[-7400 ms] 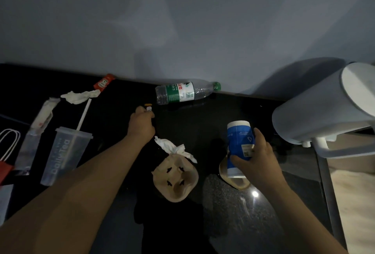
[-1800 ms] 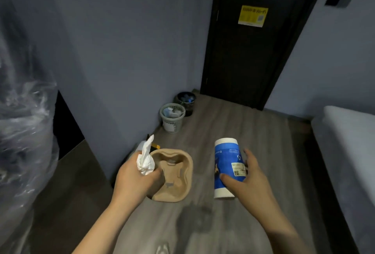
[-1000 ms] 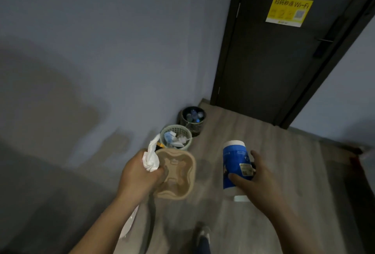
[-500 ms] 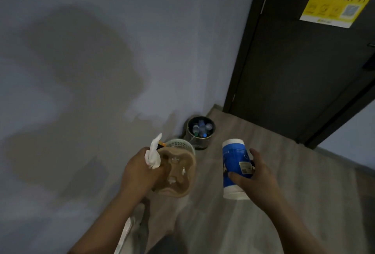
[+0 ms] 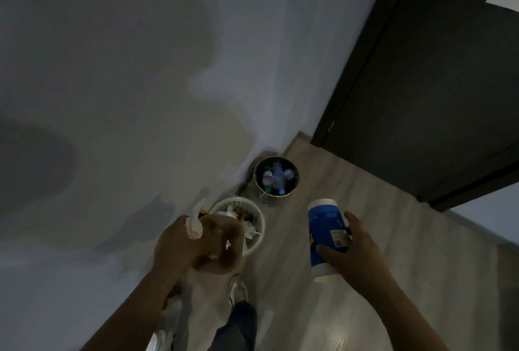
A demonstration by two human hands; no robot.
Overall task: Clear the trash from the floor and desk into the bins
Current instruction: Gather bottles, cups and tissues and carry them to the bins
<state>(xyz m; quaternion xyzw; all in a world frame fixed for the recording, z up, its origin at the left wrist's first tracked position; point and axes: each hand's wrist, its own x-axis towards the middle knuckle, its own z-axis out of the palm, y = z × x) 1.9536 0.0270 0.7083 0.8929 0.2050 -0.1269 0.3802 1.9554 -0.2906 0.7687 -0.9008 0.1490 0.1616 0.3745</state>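
Cardboard cup tray and white tissue are gripped by curled fingers of the left hand, near the white bin on the floor; the right hand wraps its fingers round a blue canister.

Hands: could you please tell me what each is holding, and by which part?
Left hand grips a cup tray by its edge, plus a tissue; right hand holds a blue canister by its lower side.
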